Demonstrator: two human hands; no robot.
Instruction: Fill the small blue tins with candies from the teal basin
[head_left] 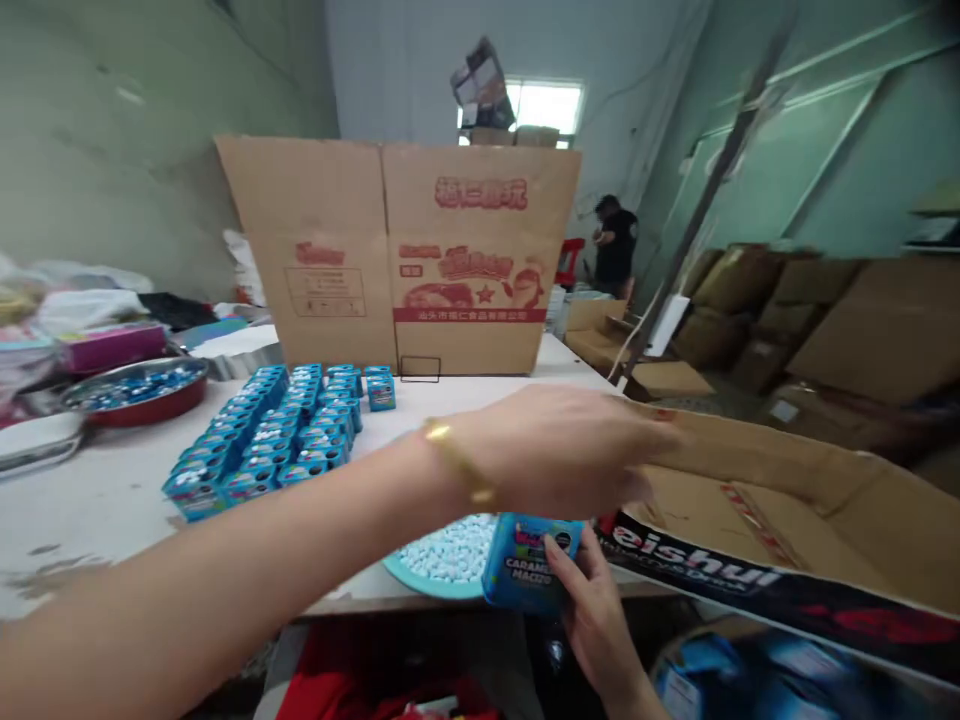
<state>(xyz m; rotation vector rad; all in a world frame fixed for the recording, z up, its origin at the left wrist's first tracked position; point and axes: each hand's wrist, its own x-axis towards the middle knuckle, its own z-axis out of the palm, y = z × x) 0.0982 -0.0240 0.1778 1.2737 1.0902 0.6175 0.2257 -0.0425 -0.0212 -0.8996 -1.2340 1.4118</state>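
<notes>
My right hand [596, 610] grips a small blue candy box [521, 575] printed "Caramelo Macizo", held upright at the table's front edge. Its thumb lies on the printed front. My left arm, with a gold bracelet on the wrist, crosses over to the right. Smeared by motion, my left hand [574, 450] is above the candy box and near the rim of the open carton, so its fingers cannot be made out. Behind the held box sits a turquoise basin [424, 580] of pale blue candies [450, 550], partly covered by the box and arm.
Rows of blue candy boxes [262, 440] stand on the white table [112, 530]. A large cardboard carton [337, 220] rises behind them. Left is a red bowl [150, 405] of shiny blue pieces; right, an open carton [697, 570]. A person [616, 245] stands far back.
</notes>
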